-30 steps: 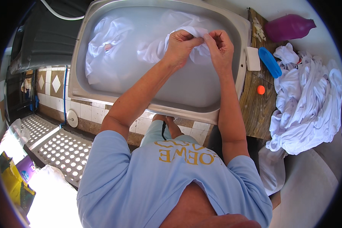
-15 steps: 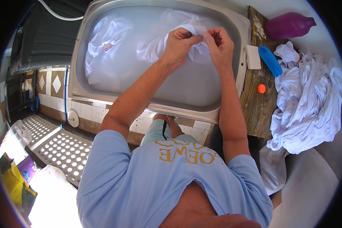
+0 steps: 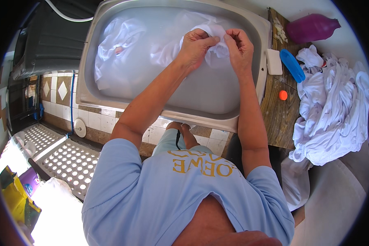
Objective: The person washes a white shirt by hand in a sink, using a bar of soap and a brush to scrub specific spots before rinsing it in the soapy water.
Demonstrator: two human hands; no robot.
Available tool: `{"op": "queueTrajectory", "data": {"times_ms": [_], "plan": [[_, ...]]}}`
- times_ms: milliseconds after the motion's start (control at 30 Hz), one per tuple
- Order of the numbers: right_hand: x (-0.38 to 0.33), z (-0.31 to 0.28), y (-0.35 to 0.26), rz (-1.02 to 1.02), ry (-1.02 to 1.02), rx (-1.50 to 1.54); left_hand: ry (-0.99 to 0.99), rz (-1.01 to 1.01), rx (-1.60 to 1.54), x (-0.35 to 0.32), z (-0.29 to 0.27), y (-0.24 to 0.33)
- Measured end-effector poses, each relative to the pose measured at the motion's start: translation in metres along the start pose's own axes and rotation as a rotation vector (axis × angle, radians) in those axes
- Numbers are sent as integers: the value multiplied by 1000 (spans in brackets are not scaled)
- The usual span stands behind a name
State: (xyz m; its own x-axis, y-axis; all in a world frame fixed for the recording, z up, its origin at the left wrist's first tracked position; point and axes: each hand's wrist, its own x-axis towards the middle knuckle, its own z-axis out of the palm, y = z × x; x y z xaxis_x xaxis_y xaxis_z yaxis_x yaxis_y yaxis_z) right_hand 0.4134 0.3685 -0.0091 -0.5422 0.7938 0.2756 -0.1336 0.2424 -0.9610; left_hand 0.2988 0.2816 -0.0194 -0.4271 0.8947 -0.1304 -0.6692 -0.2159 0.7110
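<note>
A white garment (image 3: 217, 48) is partly lifted above cloudy water in a metal basin (image 3: 164, 114); the rest of it trails under the surface. My left hand (image 3: 196, 47) grips it with thumb and fingers pinched together. Close beside, on the right, my right hand (image 3: 240, 48) pinches the same cloth between thumb and fingertips. The stretch between the two hands is bunched. Another white cloth (image 3: 118, 51) soaks at the basin's left side, apart from both hands, half sunk and crumpled, with a small reddish spot on it.
Right of the basin, a wooden board (image 3: 276, 119) bears a white soap bar (image 3: 274, 62), a blue plastic dish (image 3: 292, 65), an orange cap (image 3: 283, 95) and a purple bottle (image 3: 311, 28). A heap of white laundry (image 3: 332, 110) lies farther right. A white hose (image 3: 67, 17) hangs at upper left.
My hands have stayed close together on the garment. The right hand has drawn slightly away from the left, and the view has shifted a little.
</note>
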Motion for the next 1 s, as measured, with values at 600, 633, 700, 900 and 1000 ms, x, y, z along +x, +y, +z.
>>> {"op": "queueTrajectory", "data": {"times_ms": [600,633,700,900,1000], "plan": [[2,5,6,-115,-80,-194,30,-25,210,8,-3,32],[3,3,7,-109,-78,-194,-14,-30,335,7,-5,39],[2,1,8,4,-86,-114,-45,-78,628,3,-8,51],[4,4,1,279,-142,468,33,330,1213,3,-10,58],[5,6,1,321,-139,577,-109,420,970,9,-14,47]]}}
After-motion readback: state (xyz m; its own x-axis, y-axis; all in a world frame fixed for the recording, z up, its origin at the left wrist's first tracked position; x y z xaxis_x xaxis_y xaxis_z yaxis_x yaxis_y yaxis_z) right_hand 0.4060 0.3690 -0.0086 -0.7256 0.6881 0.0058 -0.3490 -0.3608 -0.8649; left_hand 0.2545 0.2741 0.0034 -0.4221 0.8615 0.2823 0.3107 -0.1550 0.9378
